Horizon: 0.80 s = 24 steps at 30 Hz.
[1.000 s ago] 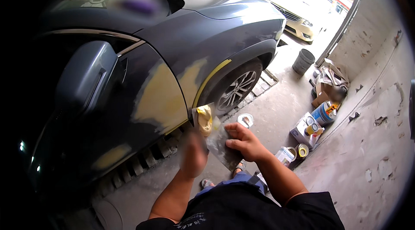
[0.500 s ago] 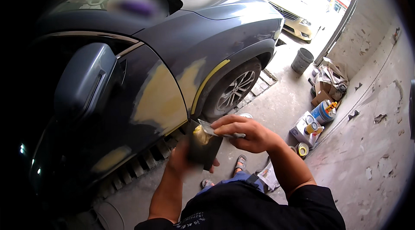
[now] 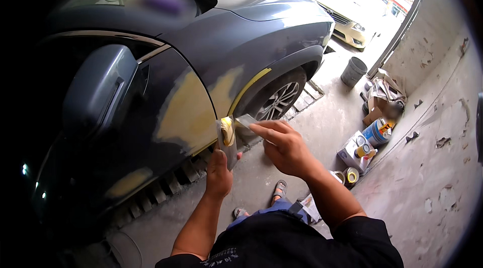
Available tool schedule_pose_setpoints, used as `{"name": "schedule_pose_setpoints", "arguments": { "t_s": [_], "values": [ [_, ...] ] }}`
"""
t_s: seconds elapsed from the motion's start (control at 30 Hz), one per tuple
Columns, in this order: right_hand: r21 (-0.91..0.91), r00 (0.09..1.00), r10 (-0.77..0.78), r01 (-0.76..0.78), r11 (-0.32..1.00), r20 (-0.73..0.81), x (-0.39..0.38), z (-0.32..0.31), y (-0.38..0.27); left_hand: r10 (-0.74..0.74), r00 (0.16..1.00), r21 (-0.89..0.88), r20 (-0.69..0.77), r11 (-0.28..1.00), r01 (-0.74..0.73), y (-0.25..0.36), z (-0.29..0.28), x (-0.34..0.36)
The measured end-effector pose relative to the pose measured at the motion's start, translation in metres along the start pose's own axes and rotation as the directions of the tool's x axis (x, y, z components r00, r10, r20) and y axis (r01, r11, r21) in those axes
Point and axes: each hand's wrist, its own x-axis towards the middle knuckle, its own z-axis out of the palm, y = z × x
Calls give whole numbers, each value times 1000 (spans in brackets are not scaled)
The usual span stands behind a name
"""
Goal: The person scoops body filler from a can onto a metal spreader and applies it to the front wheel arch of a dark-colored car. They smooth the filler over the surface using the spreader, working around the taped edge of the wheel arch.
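Observation:
My left hand (image 3: 220, 173) is closed round a flat grey mixing board (image 3: 231, 155), held tilted up in front of the car's door. A lump of yellowish body filler (image 3: 228, 132) sits on the board's upper part. Pinched in my right hand (image 3: 287, 148) is a thin, pale putty spreader (image 3: 245, 121), its edge close beside the filler; whether it touches cannot be told. Behind them stands a dark grey car (image 3: 241, 31). Dried yellow filler (image 3: 188, 112) covers a broad patch across its front door and fender, and a smaller filler patch (image 3: 130, 182) lies lower on the door.
A side mirror (image 3: 103, 87) juts out at the left. Yellow tape (image 3: 250, 87) edges the arch above the front wheel (image 3: 279, 99). Along the right wall stand a dark bucket (image 3: 353, 71), a blue can (image 3: 373, 132) and a white box (image 3: 348, 153). A white car (image 3: 347, 14) is parked outside.
My left hand has raised the board and turned it more edge-on. My right hand has moved up slightly with the spreader, now at the board's right side.

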Motion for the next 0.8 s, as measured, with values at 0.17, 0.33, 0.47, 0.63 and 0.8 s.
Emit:
{"name": "schedule_pose_setpoints", "arguments": {
  "t_s": [0.17, 0.33, 0.47, 0.63, 0.8],
  "values": [
    [-65, 987, -134, 140, 988, 92, -14, 16, 0, -133, 986, -215, 97, 965, 151, 9, -12, 14],
    [41, 932, -339, 336, 941, 129, 6, -24, -8, -249, 782, -464, 571, 688, 558, 35, -22, 7],
    [106, 923, -362, 349, 931, 134, 12, -21, 8, -231, 691, -462, 685, 596, 657, 32, -24, 4],
    [13, 929, -308, 312, 950, 206, -3, -24, 37, -200, 751, -494, 629, 642, 586, 30, -16, -4],
    [787, 901, 318, -418, 453, 296, -59, -15, 44, -133, 944, -410, 301, 876, 254, 40, 4, -2]
  ]
}}
